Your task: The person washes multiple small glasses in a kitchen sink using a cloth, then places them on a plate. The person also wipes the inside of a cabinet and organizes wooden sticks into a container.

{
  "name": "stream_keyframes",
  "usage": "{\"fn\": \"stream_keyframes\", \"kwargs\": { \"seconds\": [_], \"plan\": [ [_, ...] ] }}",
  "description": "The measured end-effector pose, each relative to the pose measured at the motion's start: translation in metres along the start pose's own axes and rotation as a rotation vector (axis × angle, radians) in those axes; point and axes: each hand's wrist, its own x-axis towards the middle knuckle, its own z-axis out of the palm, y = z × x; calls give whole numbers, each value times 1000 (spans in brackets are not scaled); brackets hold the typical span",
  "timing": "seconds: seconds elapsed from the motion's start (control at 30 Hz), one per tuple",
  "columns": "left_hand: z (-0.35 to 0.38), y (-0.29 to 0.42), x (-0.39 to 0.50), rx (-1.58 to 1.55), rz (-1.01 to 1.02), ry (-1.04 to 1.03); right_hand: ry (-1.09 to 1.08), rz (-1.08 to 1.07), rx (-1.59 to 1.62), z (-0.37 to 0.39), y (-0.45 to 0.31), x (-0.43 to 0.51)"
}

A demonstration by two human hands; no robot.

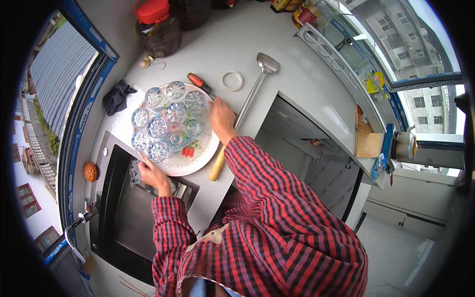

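Both my hands hold a round tray (180, 166) by its rim. It carries several clear glass tumblers, most showing star-patterned bases (157, 127) upwards. Red and green decoration is visible on its speckled surface. My left hand (155, 177) grips the near-left rim, beside the black sink (130, 219), with the thumb on top. On the opposite side, my right hand (222, 119) has hold of the right rim; its fingertips are partly hidden. Under the right wrist lies a metal wok spatula (251, 93) with a wooden handle. A red-and-black tool handle (199, 82) rests just beyond the tray.
A whitish ring (232, 81) lies on the grey countertop (222, 44). A red-lidded jar (157, 37), garlic (145, 64) and a dark cloth (118, 97) sit farther back. To the right is a rectangular counter cutout (297, 137). A faucet (72, 232) stands left of the sink.
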Motion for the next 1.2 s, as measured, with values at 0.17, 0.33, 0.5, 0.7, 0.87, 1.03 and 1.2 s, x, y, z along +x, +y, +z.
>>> {"fn": "stream_keyframes", "kwargs": {
  "seconds": [0.17,0.33,0.5,0.7,0.87,1.03,1.2],
  "plan": [
    [-5,-1,5,-14,-36,2,22,22,23,1,-2,-4],
    [-19,-3,10,-74,7,26,-22,44,50,1,-8,-16],
    [-37,-8,14,-115,-12,25,31,38,78,-7,-21,-37],
    [-75,-2,12,-129,80,1,87,92,98,-43,-32,-69],
    [-109,12,-1,-174,194,-46,179,188,118,-93,-30,-116],
    [-132,28,-37,-194,283,-143,253,313,132,-143,-1,-171],
    [-127,36,-104,-249,393,-232,325,405,84,-178,63,-238]
  ]
}}
